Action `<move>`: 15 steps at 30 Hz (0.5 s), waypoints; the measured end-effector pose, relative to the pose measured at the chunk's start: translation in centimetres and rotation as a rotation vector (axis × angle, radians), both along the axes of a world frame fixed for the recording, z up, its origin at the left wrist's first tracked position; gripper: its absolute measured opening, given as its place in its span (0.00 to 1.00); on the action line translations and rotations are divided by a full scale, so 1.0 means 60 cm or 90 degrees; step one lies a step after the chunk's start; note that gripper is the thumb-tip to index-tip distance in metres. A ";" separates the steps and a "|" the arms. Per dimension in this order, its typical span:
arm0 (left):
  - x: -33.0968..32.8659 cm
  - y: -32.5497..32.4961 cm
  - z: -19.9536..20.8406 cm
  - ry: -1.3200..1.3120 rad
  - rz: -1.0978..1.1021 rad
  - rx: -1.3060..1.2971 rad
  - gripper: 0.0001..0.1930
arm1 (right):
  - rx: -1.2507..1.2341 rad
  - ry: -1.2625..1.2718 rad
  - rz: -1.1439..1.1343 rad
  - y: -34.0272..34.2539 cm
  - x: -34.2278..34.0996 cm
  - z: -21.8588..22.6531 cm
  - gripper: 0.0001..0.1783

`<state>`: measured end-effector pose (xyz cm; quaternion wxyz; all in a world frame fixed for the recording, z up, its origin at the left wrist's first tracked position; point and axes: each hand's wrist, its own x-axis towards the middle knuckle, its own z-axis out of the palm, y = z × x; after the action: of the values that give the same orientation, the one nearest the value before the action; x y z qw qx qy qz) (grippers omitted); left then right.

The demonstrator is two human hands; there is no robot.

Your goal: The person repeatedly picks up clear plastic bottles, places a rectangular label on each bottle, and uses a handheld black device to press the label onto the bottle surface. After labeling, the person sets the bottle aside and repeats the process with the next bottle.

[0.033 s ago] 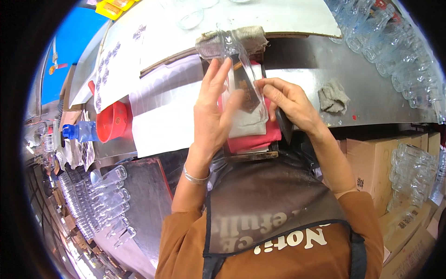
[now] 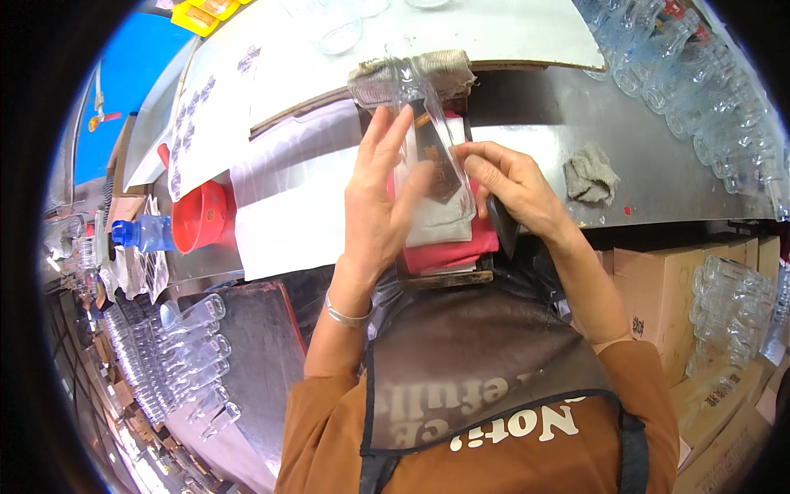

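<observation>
A clear glass bottle [image 2: 455,216] lies in front of me, its neck resting on a rolled, stained cloth [image 2: 448,72]. On its upper side is a black label [image 2: 439,165] with gold print. My left hand [image 2: 378,185] is at the bottle's left side, fingers spread and slightly blurred, gripping nothing. At the right side, my right hand [image 2: 514,185] has thumb and forefinger together close to the label's edge. Its other fingers hold a flat black piece [image 2: 502,226], like a scraper, pointing down. Beneath the bottle are white and pinkish-red cloths [image 2: 453,255] on a wooden rest [image 2: 448,280].
A crumpled grey rag [image 2: 591,174] lies on the metal table at right. Clear bottles [image 2: 658,74] crowd the far right. To the left are white sheets [image 2: 292,193], a red cup [image 2: 197,216] and a blue-capped bottle [image 2: 148,233]. Cardboard boxes [image 2: 646,284] stand lower right.
</observation>
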<state>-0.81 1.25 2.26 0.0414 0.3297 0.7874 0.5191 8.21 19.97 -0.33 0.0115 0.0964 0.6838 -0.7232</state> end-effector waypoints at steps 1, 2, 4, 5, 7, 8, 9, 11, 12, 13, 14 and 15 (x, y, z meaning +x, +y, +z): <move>-0.002 0.001 0.000 0.006 -0.002 -0.001 0.28 | -0.006 0.004 0.003 -0.001 -0.002 -0.003 0.23; -0.004 0.001 0.001 0.021 0.000 -0.014 0.27 | 0.005 0.005 0.001 -0.003 -0.002 -0.004 0.23; -0.006 0.001 0.003 0.050 0.005 -0.041 0.26 | 0.010 -0.006 -0.010 -0.007 0.000 0.003 0.23; -0.006 0.002 0.003 0.047 0.006 -0.039 0.27 | 0.021 -0.003 -0.013 -0.008 0.000 0.005 0.24; -0.006 0.003 0.003 0.040 0.005 -0.036 0.28 | 0.044 -0.001 -0.018 -0.010 0.001 0.007 0.24; -0.005 0.004 0.002 0.043 0.007 -0.035 0.27 | 0.047 -0.002 -0.021 -0.011 0.001 0.008 0.24; -0.004 0.004 0.002 0.047 0.009 -0.035 0.27 | 0.050 -0.003 -0.024 -0.012 0.000 0.009 0.24; -0.004 0.005 0.000 0.052 0.011 -0.033 0.27 | 0.058 -0.005 -0.029 -0.012 0.000 0.009 0.24; -0.004 0.006 -0.001 0.053 0.011 -0.032 0.27 | 0.062 -0.005 -0.029 -0.012 0.001 0.009 0.24; -0.004 0.006 -0.001 0.055 0.013 -0.032 0.27 | 0.066 -0.004 -0.029 -0.012 0.001 0.009 0.24; -0.004 0.006 -0.001 0.057 0.014 -0.034 0.27 | 0.069 -0.006 -0.029 -0.012 0.000 0.010 0.24; -0.004 0.006 0.000 0.058 0.016 -0.037 0.27 | 0.073 -0.008 -0.029 -0.013 0.000 0.013 0.24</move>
<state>-1.04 1.60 2.25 0.0085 0.3422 0.8072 0.4809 8.23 19.20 0.45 -0.0062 0.1171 0.7217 -0.6822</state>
